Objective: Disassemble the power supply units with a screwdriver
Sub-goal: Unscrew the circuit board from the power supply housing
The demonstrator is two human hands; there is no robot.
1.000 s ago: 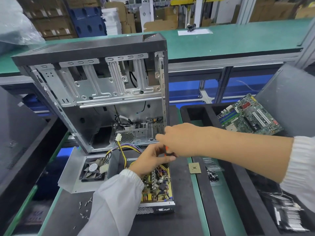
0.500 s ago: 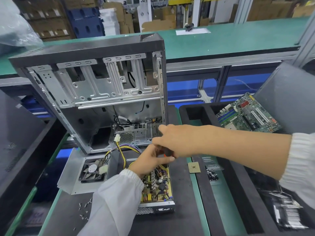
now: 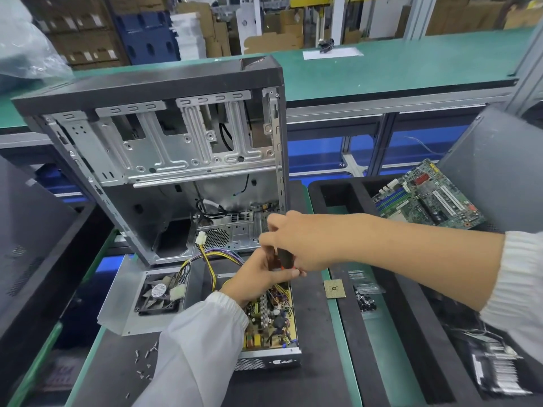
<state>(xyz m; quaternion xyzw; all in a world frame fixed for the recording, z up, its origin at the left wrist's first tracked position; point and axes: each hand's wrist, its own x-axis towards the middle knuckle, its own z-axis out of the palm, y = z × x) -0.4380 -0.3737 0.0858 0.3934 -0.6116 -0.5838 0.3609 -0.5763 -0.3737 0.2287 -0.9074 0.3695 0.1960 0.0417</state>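
Computer case: one, upright and stripped at the back of the mat, open side toward the worker, probably for reach into the bay.
Motherboard: one, propped in the black tray at right, apparently set aside as finished salvage.
Cover with fan: one grey shell, folded off to the left of the board, fan face up.
Power supply unit: one, lid off, flat on the mat just in front of the case, yellow circuit board exposed for work.
Cable bundle: one, yellow and purple, arching from board toward case, white plug at its end.
Right hand: clenched round the screwdriver, dark handle with orange end, over the far edge of the unit.
Left hand: curled beneath, fingers closed on the shaft area, seemingly as a guide (tip hidden).
Processor chip: one, just right of the unit.
Loose screws: roughly a dozen, scattered left of the sleeve.
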